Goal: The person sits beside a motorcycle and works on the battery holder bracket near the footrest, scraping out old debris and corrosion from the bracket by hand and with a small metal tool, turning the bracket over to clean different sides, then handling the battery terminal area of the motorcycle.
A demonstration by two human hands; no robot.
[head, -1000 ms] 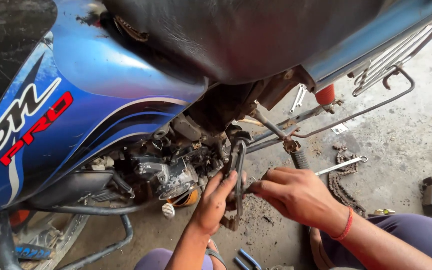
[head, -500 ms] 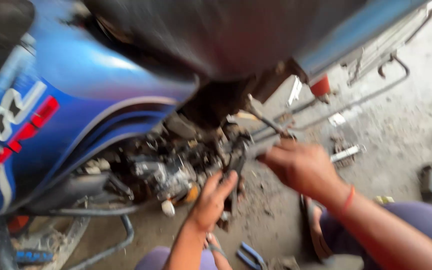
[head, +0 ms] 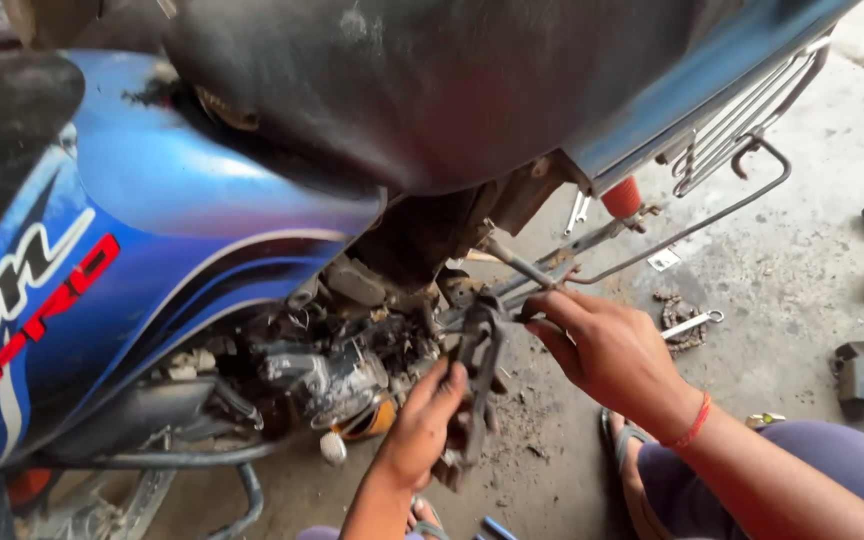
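**Dark bracket part at engine side**

Dark, grimy metal bracket (head: 474,385): elongated, open-framed, coated in grease and dirt. Stands near upright, slightly tilted, beside the blue motorcycle's exposed engine, just under the seat. Lower end sits in the left hand (head: 422,428), fingers wrapped round it; upper end is pinched by the right hand (head: 602,345). It is off the floor. Finer detail too dirty to tell.

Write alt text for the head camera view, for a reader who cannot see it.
Two bare hands work at the side of a blue motorcycle: the left hand grips a dark, grimy metal part by the engine, the right hand touches its top end. A spanner and chain lie on the concrete floor.
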